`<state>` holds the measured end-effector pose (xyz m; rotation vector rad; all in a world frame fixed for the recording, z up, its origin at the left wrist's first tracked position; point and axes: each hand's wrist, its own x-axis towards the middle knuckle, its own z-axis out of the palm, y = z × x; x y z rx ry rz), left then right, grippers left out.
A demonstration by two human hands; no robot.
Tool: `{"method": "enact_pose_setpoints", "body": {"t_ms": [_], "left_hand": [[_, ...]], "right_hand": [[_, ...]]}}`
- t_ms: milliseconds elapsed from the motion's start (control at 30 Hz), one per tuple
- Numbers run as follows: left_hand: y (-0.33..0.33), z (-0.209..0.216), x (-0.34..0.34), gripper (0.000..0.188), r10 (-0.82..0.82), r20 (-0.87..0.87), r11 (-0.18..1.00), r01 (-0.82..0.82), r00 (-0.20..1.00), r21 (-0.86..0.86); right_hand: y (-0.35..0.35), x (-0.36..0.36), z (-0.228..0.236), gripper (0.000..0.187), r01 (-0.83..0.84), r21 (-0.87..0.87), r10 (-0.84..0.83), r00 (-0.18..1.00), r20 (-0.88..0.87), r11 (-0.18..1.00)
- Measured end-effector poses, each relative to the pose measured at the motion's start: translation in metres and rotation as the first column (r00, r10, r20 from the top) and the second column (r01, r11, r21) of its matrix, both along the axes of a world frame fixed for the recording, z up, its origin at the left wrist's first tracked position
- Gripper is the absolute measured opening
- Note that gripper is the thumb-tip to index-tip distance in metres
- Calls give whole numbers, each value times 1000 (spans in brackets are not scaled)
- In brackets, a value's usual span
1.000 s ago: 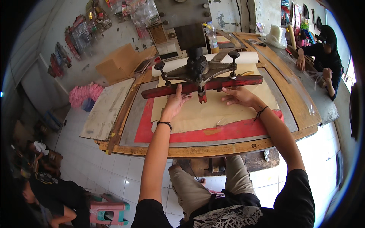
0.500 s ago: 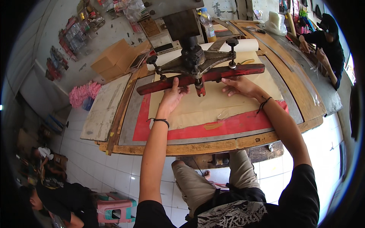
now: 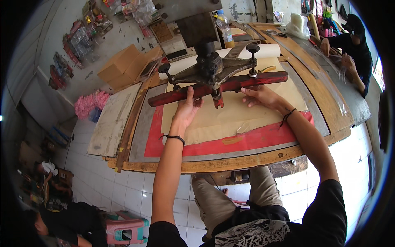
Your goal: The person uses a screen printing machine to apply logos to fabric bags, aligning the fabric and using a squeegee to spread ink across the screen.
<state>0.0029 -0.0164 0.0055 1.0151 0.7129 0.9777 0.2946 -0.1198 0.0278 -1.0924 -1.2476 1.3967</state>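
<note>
A long, worn red bar (image 3: 267, 78) hangs level from a dark metal bracket (image 3: 233, 68) with black knobs, low over the worktable. My left hand (image 3: 188, 111) is at the bar's left half, its thumb up against the front face and its fingers curled below. To the right, my right hand (image 3: 264, 98) has its thumb at the bar's lower edge, with the other fingers spread under it. Between the hands a short red forked piece (image 3: 218, 102) points down. Beneath lies a tan sheet (image 3: 214, 123) on a red sheet (image 3: 197, 149).
A wooden frame (image 3: 230, 165) edges the table. Behind the bar are a white roll (image 3: 267, 50) and a bottle (image 3: 224, 26). At left stand a cardboard box (image 3: 119, 68) and a pale board (image 3: 113, 119). A co-worker (image 3: 356, 53) sits far right; another person (image 3: 70, 224) is lower left.
Both hands keep nearly the same places at the bar. The view has shifted slightly, and the co-worker's hands at right have moved a little.
</note>
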Motion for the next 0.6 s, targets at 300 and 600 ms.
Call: {"method": "enact_pose_setpoints", "body": {"t_ms": [300, 600], "left_hand": [[-3, -2, -3, 25, -67, -46, 991, 72, 997, 113], [-5, -1, 0, 15, 18, -124, 993, -3, 992, 115]], "right_hand": [[-1, -3, -3, 40, 48, 34, -49, 999, 21, 998], [1, -8, 1, 47, 86, -8, -85, 994, 65, 996]]}}
